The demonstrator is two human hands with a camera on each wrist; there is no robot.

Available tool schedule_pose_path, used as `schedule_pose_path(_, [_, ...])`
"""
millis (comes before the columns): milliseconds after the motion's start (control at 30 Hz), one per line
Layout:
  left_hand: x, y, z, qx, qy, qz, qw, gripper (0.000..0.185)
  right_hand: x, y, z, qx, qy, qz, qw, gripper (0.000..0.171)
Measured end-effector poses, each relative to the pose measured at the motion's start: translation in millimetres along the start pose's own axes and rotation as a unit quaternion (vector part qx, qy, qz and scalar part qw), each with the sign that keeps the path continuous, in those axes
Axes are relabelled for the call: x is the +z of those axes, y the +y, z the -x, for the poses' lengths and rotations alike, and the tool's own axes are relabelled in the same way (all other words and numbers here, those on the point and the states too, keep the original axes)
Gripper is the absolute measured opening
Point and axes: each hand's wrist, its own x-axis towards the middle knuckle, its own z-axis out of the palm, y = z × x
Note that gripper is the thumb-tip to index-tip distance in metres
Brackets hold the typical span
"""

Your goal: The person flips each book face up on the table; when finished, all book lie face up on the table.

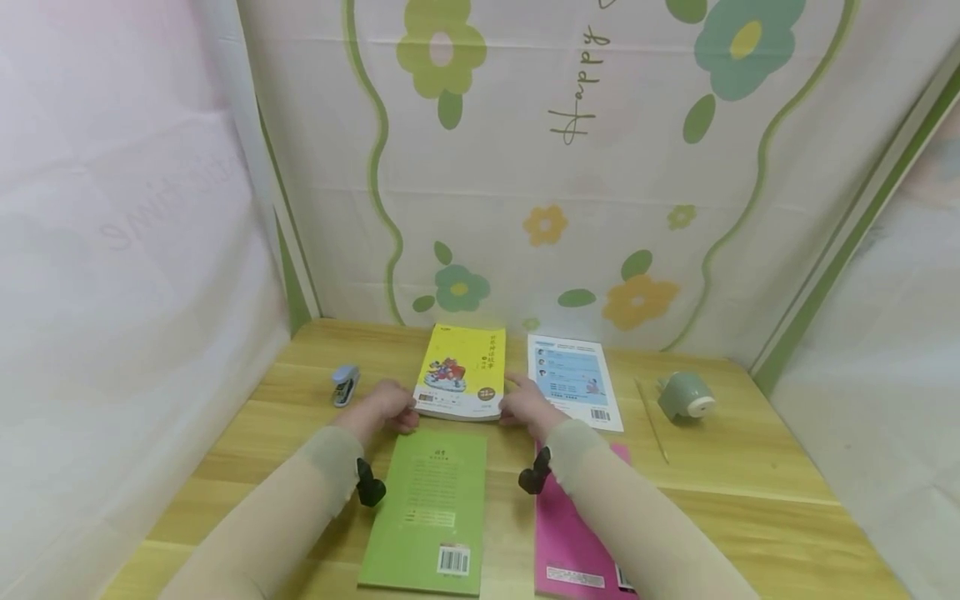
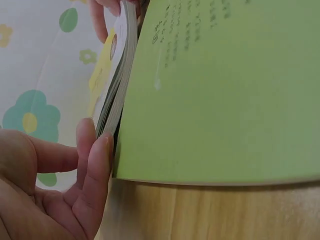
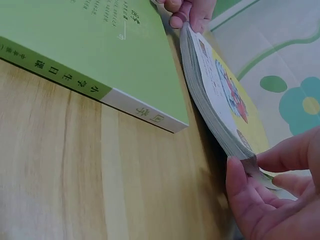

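- Flowered fabric backdrop (image 1: 487, 158): it rises just behind your books; a push too far forward could ruck the cloth or stop the yellow book short.
- Wooden counter (image 1: 765, 475): the smooth-looking top could let a book skid if you press unevenly.
- Green Guoxue schoolbook (image 1: 420, 525): barcode up, just nearer you than the yellow book; dragging that one straight back would likely shove it.
- Magenta book (image 1: 566, 533): it lies partly hidden beneath your right forearm; a dropped sleeve could nudge it askew.
- Yellow World Myth Stories book (image 1: 472, 358): at the counter's far side, between your hands; pages could fan if only the upper leaves are caught.
- Blue-and-white booklet (image 1: 573, 375): just right of your right hand; an outward swing might rumple its thin sheets.
- Left hand (image 1: 393, 406) and right hand (image 1: 528, 406): each grip is clamped on a near corner of the yellow book; uneven lifting could twist it.
- Pencil sharpener (image 1: 686, 397): near the booklet; a wide elbow might bump it.
- Stapler (image 1: 345, 385): left of your left hand, exposed to a backhand knock.
- Pencil (image 1: 652, 422): likely to roll if brushed.
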Motion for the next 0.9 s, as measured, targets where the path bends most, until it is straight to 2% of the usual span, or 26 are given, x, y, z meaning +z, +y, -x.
schedule_pose_path(267, [-0.5, 0.2, 5.5, -0.003, 0.006, -0.01, 0.9999, 0.027, 3.6, -0.3, 2.4, -0.01, 0.006, 0.044, 0.999, 0.082])
schedule_pose_path(400, [-0.3, -1.7, 4.3, -0.008, 0.022, -0.012, 0.9996, 0.023, 3.4, -3.7, 6.5, -0.017, 0.002, 0.068, 0.998, 0.082])
schedule_pose_path(600, [-0.2, -5.8, 0.5, 0.009, 0.031, -0.024, 0.9992, 0.017, -0.1, -6.3, 11.1, -0.022, -0.011, 0.093, 0.995, 0.084])
schedule_pose_path(767, [-0.3, -7.8, -3.7, 0.012, 0.05, -0.044, 0.9977, 0.009, -12.3, -9.7, 12.3, -0.015, -0.014, 0.094, 0.995, 0.089])
schedule_pose_path(900, [0.2, -2.6, -6.6, 0.04, 0.084, -0.097, 0.9909, 0.005, -36.0, -18.0, 11.2, -0.037, 0.004, 0.081, 0.996, 0.073])
